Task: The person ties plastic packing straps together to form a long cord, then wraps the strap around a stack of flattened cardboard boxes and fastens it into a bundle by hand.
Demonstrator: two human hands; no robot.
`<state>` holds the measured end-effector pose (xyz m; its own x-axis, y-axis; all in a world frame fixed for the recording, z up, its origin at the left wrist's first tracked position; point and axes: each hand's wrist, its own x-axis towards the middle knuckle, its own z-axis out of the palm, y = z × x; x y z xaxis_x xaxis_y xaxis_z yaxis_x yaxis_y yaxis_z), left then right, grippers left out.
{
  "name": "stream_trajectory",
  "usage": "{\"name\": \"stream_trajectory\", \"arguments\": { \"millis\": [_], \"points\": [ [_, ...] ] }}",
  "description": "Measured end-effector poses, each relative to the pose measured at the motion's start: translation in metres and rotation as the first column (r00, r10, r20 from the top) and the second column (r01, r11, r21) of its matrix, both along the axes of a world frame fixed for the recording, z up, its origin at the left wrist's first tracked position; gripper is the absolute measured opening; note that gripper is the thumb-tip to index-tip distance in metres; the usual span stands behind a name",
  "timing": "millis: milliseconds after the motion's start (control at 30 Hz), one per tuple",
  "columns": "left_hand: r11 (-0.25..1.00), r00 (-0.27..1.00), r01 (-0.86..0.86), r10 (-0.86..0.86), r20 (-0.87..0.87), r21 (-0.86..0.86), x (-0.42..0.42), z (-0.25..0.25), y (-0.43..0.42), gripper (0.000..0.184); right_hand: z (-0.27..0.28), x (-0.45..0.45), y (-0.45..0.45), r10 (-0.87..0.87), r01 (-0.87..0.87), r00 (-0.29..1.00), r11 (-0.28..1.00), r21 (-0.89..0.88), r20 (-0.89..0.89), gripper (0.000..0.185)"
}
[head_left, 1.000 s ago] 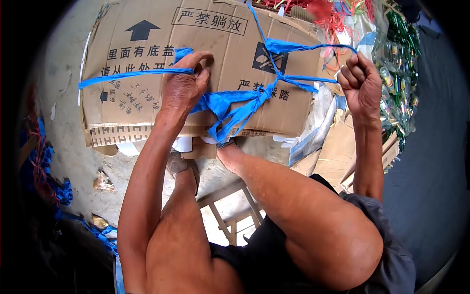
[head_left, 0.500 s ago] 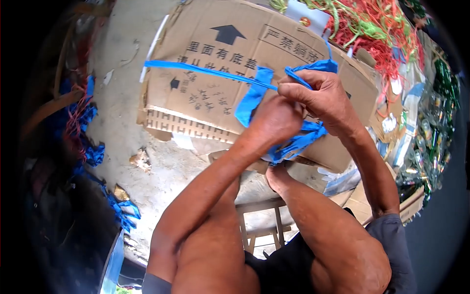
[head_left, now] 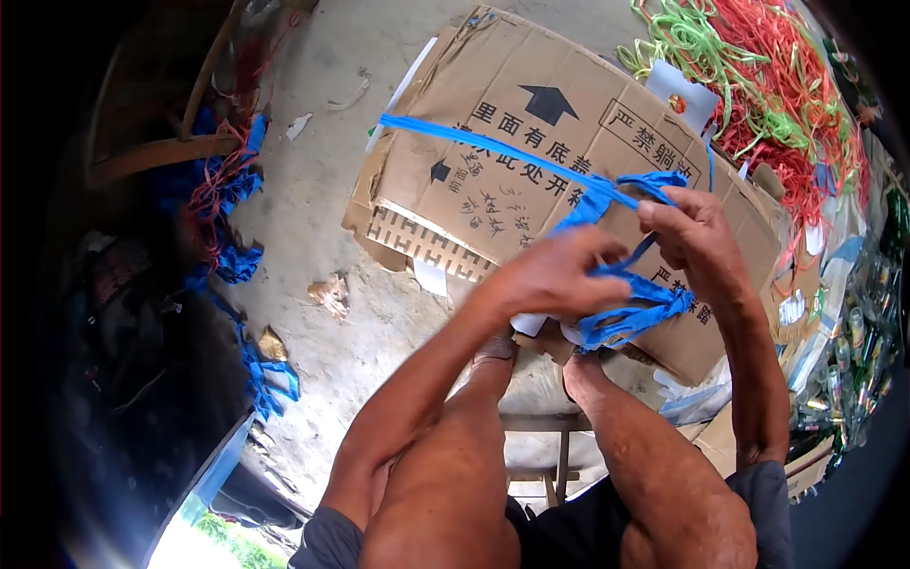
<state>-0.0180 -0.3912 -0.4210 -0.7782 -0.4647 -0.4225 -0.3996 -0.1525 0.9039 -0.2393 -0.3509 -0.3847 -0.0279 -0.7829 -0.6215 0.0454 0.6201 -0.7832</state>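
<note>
Several layers of brown cardboard (head_left: 531, 161) lie stacked on the grey floor (head_left: 332, 171) before the person's feet (head_left: 585, 379), creased on top, ragged at the corners, with white pieces jutting from the edges. Across the top runs a bunched, shiny blue strip (head_left: 493, 145), knotted into loops near the middle. Smaller still: a black printed arrow (head_left: 548, 103), Chinese characters, scrawled handwriting. The right hand (head_left: 701, 237) pinches the strip; the left hand (head_left: 555, 275) is blurred, its grip unclear.
</note>
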Motion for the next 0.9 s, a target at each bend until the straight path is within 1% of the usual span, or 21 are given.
{"name": "stream_trajectory", "arguments": {
  "millis": [33,67,100,133,167,200,267,367,400,433,500,533,600,633,667,700,767,800,900],
  "points": [
    [0.991,0.996,-0.092,0.091,0.01,0.095,0.015,0.006,-0.016,0.034,0.002,-0.002,0.001,-0.019,0.019,0.999,1.0,-0.012,0.034,0.026],
    [0.947,0.946,-0.318,0.315,-0.078,-0.034,0.027,-0.012,-0.028,0.029,0.003,-0.006,0.002,-0.039,0.041,0.997,0.999,-0.024,0.068,0.026],
    [0.834,0.841,-0.534,0.506,-0.194,-0.138,0.038,-0.03,-0.04,0.027,0.004,-0.008,0.003,-0.058,0.062,0.993,0.997,-0.035,0.101,0.026],
    [0.716,0.786,-0.616,0.584,-0.202,-0.327,0.049,-0.03,-0.053,0.026,0.004,-0.008,0.005,-0.054,0.06,0.991,0.997,-0.042,0.126,0.025],
    [0.559,0.723,-0.662,0.652,-0.229,-0.499,0.058,-0.029,-0.064,0.026,0.004,-0.008,0.006,-0.061,0.066,0.988,0.997,-0.032,0.138,0.025],
    [0.488,0.774,-0.577,0.583,-0.248,-0.655,0.063,-0.03,-0.074,0.025,0.004,-0.007,0.008,-0.069,0.073,0.986,0.997,-0.021,0.15,0.026],
    [0.27,0.869,-0.373,0.438,-0.232,-0.888,0.069,-0.03,-0.087,0.024,0.005,-0.007,0.01,-0.1,0.102,0.98,0.995,-0.006,0.17,0.028],
    [0.547,0.963,-0.245,0.229,-0.139,-0.8,0.054,-0.02,-0.076,0.021,0.011,-0.017,0.012,-0.154,0.157,0.963,0.988,0.006,0.221,0.028],
    [0.542,0.978,-0.187,0.18,-0.104,-0.819,0.044,-0.016,-0.069,0.013,0.008,-0.021,0.013,-0.143,0.142,0.964,0.99,0.017,0.224,0.029],
    [0.523,0.984,-0.169,0.136,-0.114,-0.835,0.036,-0.011,-0.064,0.006,0.009,-0.023,0.014,-0.13,0.126,0.964,0.991,0.034,0.234,0.03],
    [0.521,0.982,-0.185,0.129,-0.137,-0.833,0.03,-0.017,-0.062,0.008,0.014,-0.03,0.016,-0.112,0.099,0.963,0.993,0.063,0.247,0.032],
    [0.515,0.979,-0.2,0.135,-0.152,-0.833,0.029,-0.019,-0.063,0.009,0.016,-0.03,0.017,-0.104,0.092,0.961,0.994,0.059,0.255,0.037],
    [0.524,0.972,-0.237,0.138,-0.193,-0.818,0.032,-0.015,-0.064,0.011,0.02,-0.039,0.02,-0.116,0.104,0.949,0.993,0.056,0.292,0.037],
    [0.578,0.969,-0.248,0.144,-0.202,-0.777,0.034,-0.013,-0.064,0.014,0.022,-0.045,0.021,-0.121,0.111,0.944,0.993,0.051,0.307,0.037],
    [0.624,0.97,-0.241,0.134,-0.201,-0.743,0.035,-0.009,-0.064,0.016,0.012,-0.049,0.027,-0.203,0.212,0.937,0.977,0.0,0.285,0.038],
    [0.665,0.972,-0.23,0.123,-0.199,-0.711,0.037,-0.007,-0.063,0.018,0.014,-0.053,0.028,-0.249,0.262,0.932,0.965,-0.012,0.265,0.037],
    [0.633,0.982,-0.184,0.086,-0.169,-0.752,0.038,-0.011,-0.061,0.021,0.021,-0.054,0.031,-0.342,0.36,0.911,0.932,-0.037,0.231,0.036],
    [0.644,0.982,-0.184,0.091,-0.164,-0.742,0.038,-0.012,-0.06,0.022,0.024,-0.054,0.03,-0.439,0.47,0.857,0.88,-0.062,0.268,0.034],
    [0.698,0.979,-0.203,0.155,-0.132,-0.687,0.036,-0.012,-0.06,0.023,0.025,-0.095,0.029,-0.311,0.389,0.759,0.921,-0.016,0.572,0.029]
  ]
}}
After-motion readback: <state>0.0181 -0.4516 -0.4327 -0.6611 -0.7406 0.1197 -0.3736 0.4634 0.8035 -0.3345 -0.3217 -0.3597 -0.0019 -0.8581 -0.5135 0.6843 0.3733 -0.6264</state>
